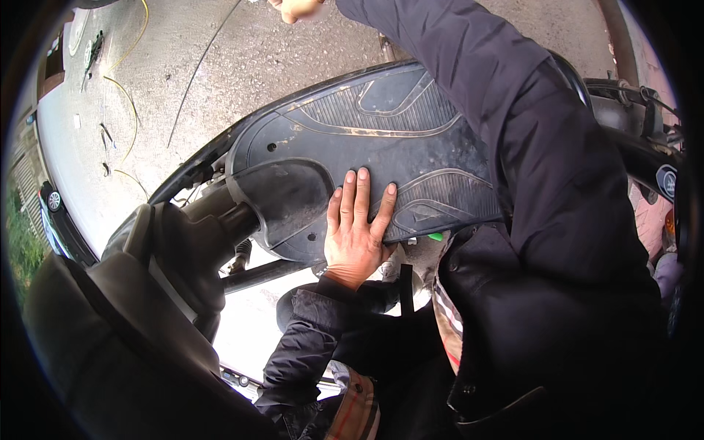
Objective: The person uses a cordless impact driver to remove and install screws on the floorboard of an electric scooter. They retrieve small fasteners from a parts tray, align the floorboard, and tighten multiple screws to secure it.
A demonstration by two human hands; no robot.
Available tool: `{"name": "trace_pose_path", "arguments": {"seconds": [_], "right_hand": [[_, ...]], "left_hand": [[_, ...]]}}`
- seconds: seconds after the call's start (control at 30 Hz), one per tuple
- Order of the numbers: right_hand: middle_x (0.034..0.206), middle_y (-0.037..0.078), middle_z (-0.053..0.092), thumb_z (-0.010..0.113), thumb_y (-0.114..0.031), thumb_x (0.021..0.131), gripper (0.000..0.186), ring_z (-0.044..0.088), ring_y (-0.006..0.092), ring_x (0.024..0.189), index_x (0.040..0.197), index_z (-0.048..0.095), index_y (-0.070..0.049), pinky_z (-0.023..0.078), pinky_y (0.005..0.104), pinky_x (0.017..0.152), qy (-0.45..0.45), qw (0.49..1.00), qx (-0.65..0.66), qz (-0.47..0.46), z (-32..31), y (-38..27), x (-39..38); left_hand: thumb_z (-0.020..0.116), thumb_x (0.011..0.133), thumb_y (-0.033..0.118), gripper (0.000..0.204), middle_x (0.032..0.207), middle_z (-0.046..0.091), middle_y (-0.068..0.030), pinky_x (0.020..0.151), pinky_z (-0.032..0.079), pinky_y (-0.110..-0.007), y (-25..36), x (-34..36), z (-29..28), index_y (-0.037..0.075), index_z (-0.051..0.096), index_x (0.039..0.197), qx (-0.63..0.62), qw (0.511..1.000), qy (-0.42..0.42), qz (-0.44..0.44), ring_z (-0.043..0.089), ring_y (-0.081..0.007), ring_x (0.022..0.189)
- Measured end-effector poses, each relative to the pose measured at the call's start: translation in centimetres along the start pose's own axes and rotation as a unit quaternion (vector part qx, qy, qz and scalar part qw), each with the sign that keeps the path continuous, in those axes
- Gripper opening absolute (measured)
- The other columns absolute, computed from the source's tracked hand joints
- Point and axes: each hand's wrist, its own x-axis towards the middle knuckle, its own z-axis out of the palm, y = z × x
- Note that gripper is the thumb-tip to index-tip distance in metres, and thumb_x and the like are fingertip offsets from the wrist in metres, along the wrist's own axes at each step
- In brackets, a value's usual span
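Note:
My left hand lies flat with fingers spread on a black ribbed rubber floor mat, which covers the footboard of what looks like a scooter. Dust and light scuffs mark the mat, and small round holes show in it. My right arm stretches over the mat and past its far edge. At the top rim of the picture my right hand is cut off; its fingers look curled, and what they hold, if anything, is hidden. Close on the left stands the dark steering column.
A thin black cable and a yellow hose or cord lie on the rough concrete. Small tools or parts are scattered at the far left. A dark car stands beyond; black frame tubes are at right.

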Motion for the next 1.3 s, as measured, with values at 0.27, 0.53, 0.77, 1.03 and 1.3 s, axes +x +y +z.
{"name": "trace_pose_path", "arguments": {"seconds": [0.27,0.53,0.77,1.03,1.3], "right_hand": [[0.072,0.009,0.069,0.079,-0.013,0.076,0.02,0.072,0.0171,0.067,0.078,0.061,-0.003,0.058,0.0326,0.055,0.091,0.94,0.313,0.102,-4.3,-13.3,-6.7],[0.083,0.007,0.068,0.071,-0.007,0.088,0.01,0.068,0.0146,0.077,0.092,0.063,-0.001,0.056,0.0297,0.072,0.176,0.849,0.496,0.051,-3.2,-26.5,-18.2],[0.1,0.007,0.069,0.072,-0.002,0.094,0.011,0.068,0.0157,0.088,0.101,0.065,-0.004,0.055,0.0306,0.078,0.273,0.705,0.654,0.027,1.6,-36.4,-27.9],[0.103,0.005,0.072,0.074,0.002,0.093,0.011,0.069,0.0125,0.095,0.101,0.068,-0.004,0.057,0.0288,0.087,0.309,0.776,0.549,0.024,3.4,-45.9,-29.3],[0.103,0.007,0.072,0.074,-0.001,0.094,0.01,0.07,0.0145,0.092,0.103,0.07,-0.002,0.058,0.0303,0.083,0.368,0.737,0.567,0.009,3.2,-49.1,-31.1]], "left_hand": [[0.097,0.054,0.038,0.122,0.169,0.028,-0.028,0.127,0.024,-0.056,0.8,-0.4,-0.4,0.019,0.043,0.162,0.031,0.997,0.062,0.019,0.027,-0.0441,0.158],[0.096,0.061,0.04,0.114,0.166,0.034,-0.0267,0.127,0.026,-0.054,0.2,-2.3,0.3,0.01,0.046,0.159,-0.028,0.983,0.174,0.059,0.03,-0.0442,0.156],[0.067,0.107,0.026,0.041,0.114,0.074,-0.0148,0.093,0.057,-0.032,0.5,-6.6,-1.8,-0.006,0.061,0.132,-0.651,0.703,0.281,-0.059,0.074,-0.0218,0.106],[0.06,0.108,0.009,0.011,0.104,0.069,-0.0101,0.086,0.059,-0.033,0.3,-13.1,-2.3,0.0,0.061,0.114,-0.861,0.469,0.197,-0.009,0.069,-0.0192,0.093],[0.058,0.102,0.002,0.014,0.102,0.067,-0.0107,0.082,0.055,-0.033,0.5,-14.8,-2.9,-0.002,0.061,0.115,-0.918,0.361,0.138,0.087,0.065,-0.0195,0.09]]}}
